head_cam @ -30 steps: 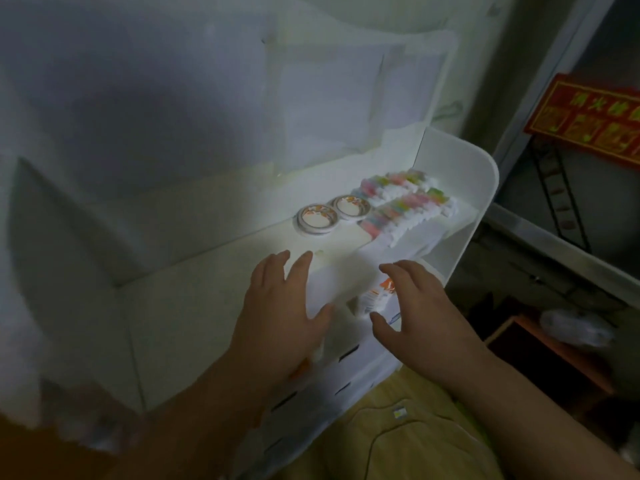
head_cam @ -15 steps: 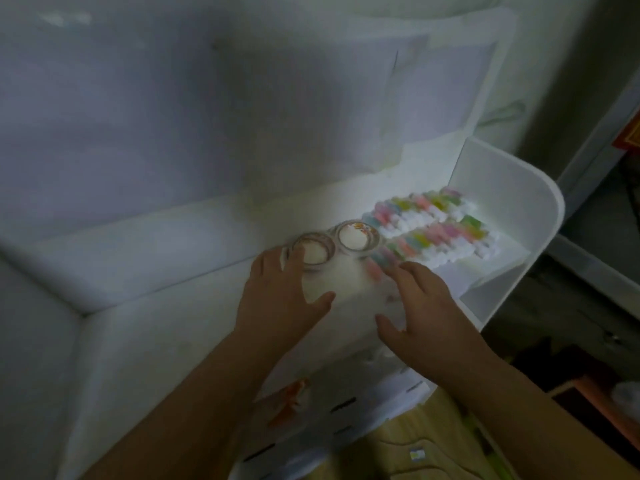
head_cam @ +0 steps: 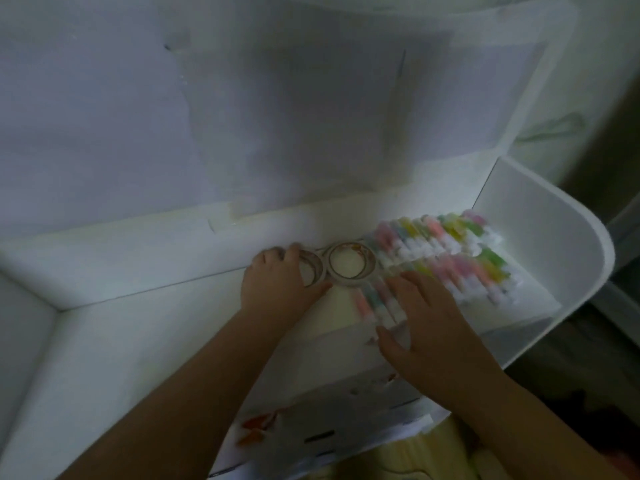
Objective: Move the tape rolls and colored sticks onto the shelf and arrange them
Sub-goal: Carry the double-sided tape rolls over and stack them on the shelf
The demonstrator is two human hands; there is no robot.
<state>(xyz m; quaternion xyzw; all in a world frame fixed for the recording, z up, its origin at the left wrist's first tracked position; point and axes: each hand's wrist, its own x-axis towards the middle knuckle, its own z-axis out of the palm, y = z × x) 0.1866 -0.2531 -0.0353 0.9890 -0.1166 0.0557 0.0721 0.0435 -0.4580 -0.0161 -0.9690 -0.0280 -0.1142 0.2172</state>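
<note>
White shelf (head_cam: pixel 540 216) now carries both tape rolls (head_cam: pixel 349 265) and the sticks (head_cam: pixel 446 251). Left hand (head_cam: pixel 277 282), moved forward, curls fingers on the left roll; right hand (head_cam: pixel 426 323) lies spread on near sticks, so only arranging remains.

White shelf (head_cam: pixel 540 216) carries two tape rolls (head_cam: pixel 349 265), colored sticks (head_cam: pixel 450 251).

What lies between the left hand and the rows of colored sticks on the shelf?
Head view: two tape rolls, one under the left hand's fingers, one beside the colored sticks.
</note>
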